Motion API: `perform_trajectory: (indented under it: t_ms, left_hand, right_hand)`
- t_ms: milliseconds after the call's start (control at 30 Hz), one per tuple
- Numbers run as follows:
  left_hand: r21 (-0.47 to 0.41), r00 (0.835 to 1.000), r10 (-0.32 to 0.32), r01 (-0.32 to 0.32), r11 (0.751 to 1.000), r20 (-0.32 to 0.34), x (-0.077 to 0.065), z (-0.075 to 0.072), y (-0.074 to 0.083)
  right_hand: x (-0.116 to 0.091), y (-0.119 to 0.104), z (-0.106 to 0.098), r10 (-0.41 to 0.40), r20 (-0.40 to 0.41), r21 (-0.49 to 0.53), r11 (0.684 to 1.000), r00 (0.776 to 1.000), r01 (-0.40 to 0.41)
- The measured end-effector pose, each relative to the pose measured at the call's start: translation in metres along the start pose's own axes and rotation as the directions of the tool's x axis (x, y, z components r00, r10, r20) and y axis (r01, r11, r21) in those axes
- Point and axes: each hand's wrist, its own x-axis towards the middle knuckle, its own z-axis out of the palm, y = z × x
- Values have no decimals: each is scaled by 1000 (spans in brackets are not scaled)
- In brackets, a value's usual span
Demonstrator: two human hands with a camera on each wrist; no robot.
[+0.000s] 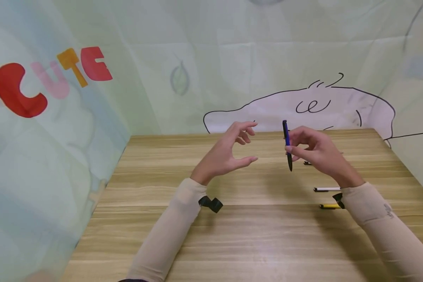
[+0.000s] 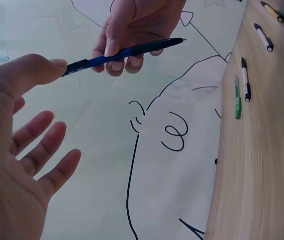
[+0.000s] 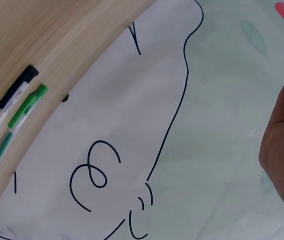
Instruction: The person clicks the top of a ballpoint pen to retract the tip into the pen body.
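Observation:
My right hand (image 1: 319, 152) pinches a blue pen (image 1: 287, 141) with a black tip and black clip between thumb and fingers, above the table. The pen stands nearly upright, point down. To its left my left hand (image 1: 223, 154) hangs in the air, thumb and fingers spread apart and holding nothing. In the left wrist view the pen (image 2: 132, 51) shows its bare point, and its clip end lines up with the left thumb (image 2: 49, 71); the head view shows a gap between them. Only the edge of the right hand (image 3: 281, 135) shows in the right wrist view.
On the wooden table (image 1: 232, 235) lie a yellow pen (image 1: 329, 206), a white pen (image 1: 327, 189), another white pen with black ends (image 2: 245, 80) and a green pen (image 2: 237, 97), partly under my right arm. A printed cloth wall (image 1: 183, 94) stands behind the table and at its left.

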Motion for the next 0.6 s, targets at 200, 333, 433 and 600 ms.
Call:
perform_trajectory:
  t_ms: [200, 333, 433, 600]
  left_hand:
    - [-14, 1000, 21, -21, 1000, -4, 8, 3, 2]
    - [-17, 1000, 24, -24, 1000, -5, 13, 6, 3]
    - [-37, 1000, 25, -25, 999, -7, 16, 9, 4]
    - [-66, 999, 34, -35, 997, -8, 20, 14, 5]
  right_hand:
    - [5, -7, 5, -30, 6, 42, 999, 1000, 30]
    - [8, -12, 8, -44, 11, 65, 997, 999, 43]
    - [10, -14, 11, -61, 21, 91, 994, 998, 59]
    - [13, -15, 16, -84, 39, 124, 989, 996, 78]
